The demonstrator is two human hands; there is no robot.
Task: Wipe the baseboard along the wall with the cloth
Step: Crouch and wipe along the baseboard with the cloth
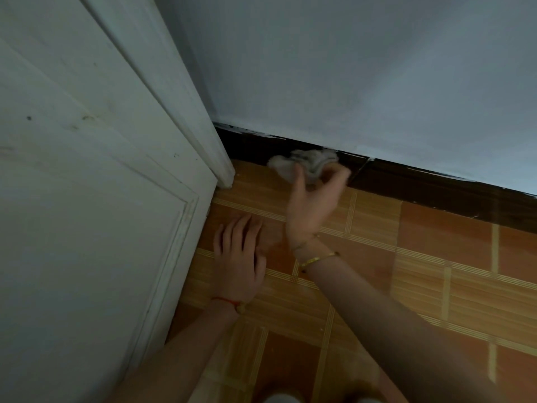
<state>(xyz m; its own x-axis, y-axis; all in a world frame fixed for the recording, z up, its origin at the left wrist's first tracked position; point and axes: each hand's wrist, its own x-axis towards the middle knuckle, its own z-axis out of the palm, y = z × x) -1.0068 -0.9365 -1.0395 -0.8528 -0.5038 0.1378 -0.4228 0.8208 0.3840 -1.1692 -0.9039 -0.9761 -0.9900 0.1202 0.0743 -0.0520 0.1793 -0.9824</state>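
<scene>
The person is kneeling low by the wall (348, 68), and the wiping is looking like it is near its start. The cloth (308, 165) is pressing on the dark baseboard (436, 186) not far from the door frame (203, 135), so only the short bit by the corner could be done yet. I am not seeing any clear line between clean and dusty parts, so I cannot tell how much is really wiped. The long run of baseboard going off to the right is looking like it is waiting for its turn. The right hand (312, 199) is reaching out, blurry, and holding the bunched cloth with its fingers (338, 175) curled partly around it, not squeezed tight. The cloth is sitting between the fingertips and the baseboard, just above the floor (421, 271). The left hand (239, 257) is lying flat on the floor with its fingers spread a little, holding nothing, just propping the person up near the door (87, 199). There are 2 bracelets showing, 1 on each wrist.
</scene>
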